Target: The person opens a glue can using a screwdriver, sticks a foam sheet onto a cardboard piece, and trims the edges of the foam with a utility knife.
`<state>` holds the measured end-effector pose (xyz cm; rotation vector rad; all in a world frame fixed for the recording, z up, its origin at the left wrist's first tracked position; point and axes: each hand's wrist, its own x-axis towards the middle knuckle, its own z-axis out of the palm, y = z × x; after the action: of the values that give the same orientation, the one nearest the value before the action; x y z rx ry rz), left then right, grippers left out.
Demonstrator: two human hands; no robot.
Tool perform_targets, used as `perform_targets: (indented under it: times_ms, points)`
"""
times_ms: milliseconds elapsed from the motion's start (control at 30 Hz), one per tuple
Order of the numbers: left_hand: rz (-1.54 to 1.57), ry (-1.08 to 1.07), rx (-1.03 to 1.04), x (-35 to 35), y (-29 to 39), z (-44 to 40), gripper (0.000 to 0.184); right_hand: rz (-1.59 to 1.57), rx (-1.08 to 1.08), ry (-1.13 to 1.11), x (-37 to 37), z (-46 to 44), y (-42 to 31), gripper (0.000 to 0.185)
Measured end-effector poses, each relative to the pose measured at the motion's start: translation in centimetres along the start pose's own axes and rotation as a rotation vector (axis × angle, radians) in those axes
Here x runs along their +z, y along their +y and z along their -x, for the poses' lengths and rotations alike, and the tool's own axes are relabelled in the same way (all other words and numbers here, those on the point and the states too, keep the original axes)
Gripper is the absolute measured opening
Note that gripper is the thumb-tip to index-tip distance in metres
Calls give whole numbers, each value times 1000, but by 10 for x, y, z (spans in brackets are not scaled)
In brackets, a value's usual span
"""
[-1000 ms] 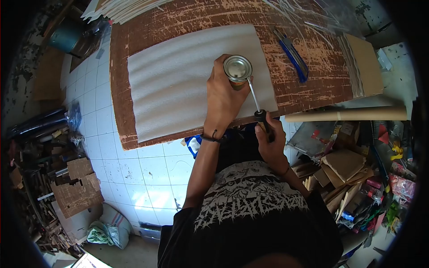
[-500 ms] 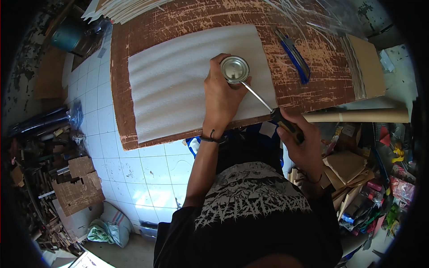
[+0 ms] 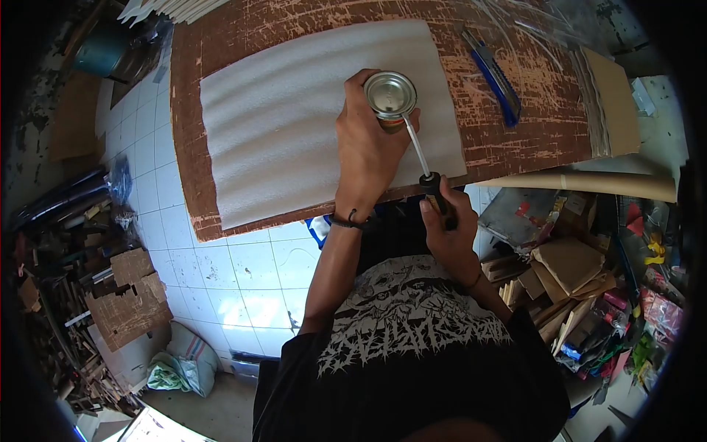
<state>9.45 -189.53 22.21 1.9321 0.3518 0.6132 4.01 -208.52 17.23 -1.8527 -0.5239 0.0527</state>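
Observation:
My left hand (image 3: 368, 144) is wrapped round a small metal can (image 3: 390, 94), its round silver lid facing up. Fingers cover most of the can's side. In my right hand (image 3: 453, 232) is a screwdriver (image 3: 431, 184) with a black and yellow handle. Its shaft points up to the can, and the tip meets the rim at the lid's near edge. Beneath the can lies a white foam sheet (image 3: 280, 140) on a worn brown board table (image 3: 545, 132). To the right of the sheet rests a blue utility knife (image 3: 497, 81).
Thin pale strips (image 3: 177, 9) lie at the table's far left, with clear plastic at the far right. A cardboard tube (image 3: 589, 183) and a pile of cardboard pieces (image 3: 567, 269) are on the right. Wood scraps (image 3: 96, 353) and a white sack (image 3: 195, 357) stand left.
My right hand has swung left, so the screwdriver stands steeper against the can's rim. The can shows slightly tilted, with more of its side visible. The view has shifted a little.

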Motion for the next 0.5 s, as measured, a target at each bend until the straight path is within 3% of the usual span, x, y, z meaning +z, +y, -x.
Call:
perform_targets:
  times_ms: [200,500]
  points:
    - [72,65,20,-1,1,1,62,27,64,-52,-25,-12,-21,45]
    - [110,1,20,-3,-2,1,61,245,-23,-205,-83,-52,-79,43]
